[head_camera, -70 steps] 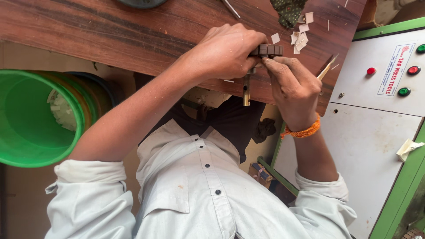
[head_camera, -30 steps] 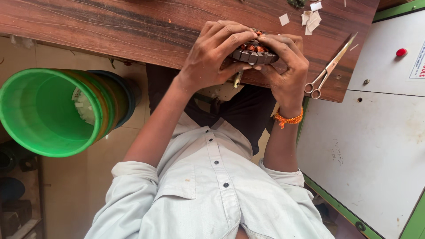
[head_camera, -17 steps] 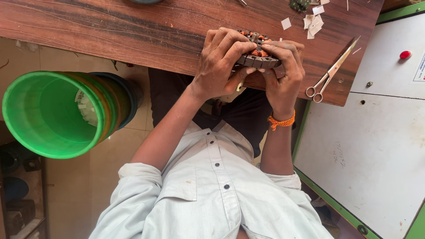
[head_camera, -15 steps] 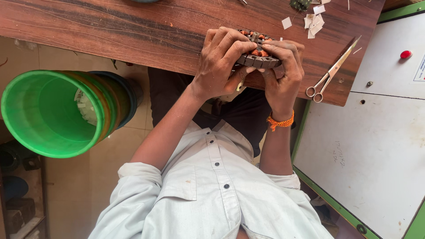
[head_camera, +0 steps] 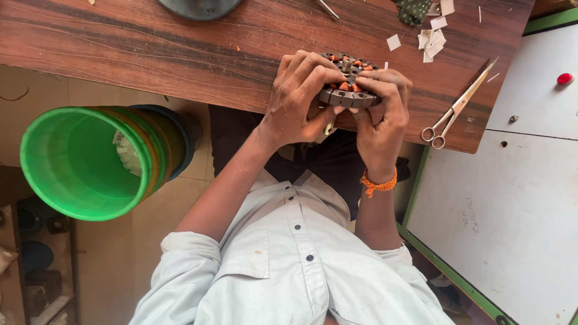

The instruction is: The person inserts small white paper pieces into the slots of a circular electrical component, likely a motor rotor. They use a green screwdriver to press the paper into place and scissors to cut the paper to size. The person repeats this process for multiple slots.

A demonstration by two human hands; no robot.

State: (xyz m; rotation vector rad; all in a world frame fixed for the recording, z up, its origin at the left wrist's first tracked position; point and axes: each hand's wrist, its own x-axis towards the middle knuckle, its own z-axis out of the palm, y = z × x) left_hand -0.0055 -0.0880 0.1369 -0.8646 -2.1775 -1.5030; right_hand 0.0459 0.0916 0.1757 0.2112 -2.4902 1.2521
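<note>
A round grey metal stator with copper-orange windings (head_camera: 349, 77) rests at the near edge of the brown wooden table (head_camera: 180, 48). My left hand (head_camera: 298, 96) grips its left side, fingers curled over the top rim. My right hand (head_camera: 382, 114), with an orange thread band at the wrist, holds the right side, thumb pressed against the front rim. Both hands cover much of the stator. A small pale piece shows under my left palm, too hidden to identify.
Steel scissors (head_camera: 457, 105) lie on the table to the right. White paper scraps (head_camera: 430, 39) lie at the back right, a dark round object (head_camera: 198, 7) at the back. A green bucket (head_camera: 78, 159) stands at left, a white cabinet (head_camera: 512, 204) with a red button (head_camera: 564, 78) at right.
Both hands stay on the stator, which now lies a little higher on the table edge. 2.3 s ago they held a small dark part lower, in front of the table.
</note>
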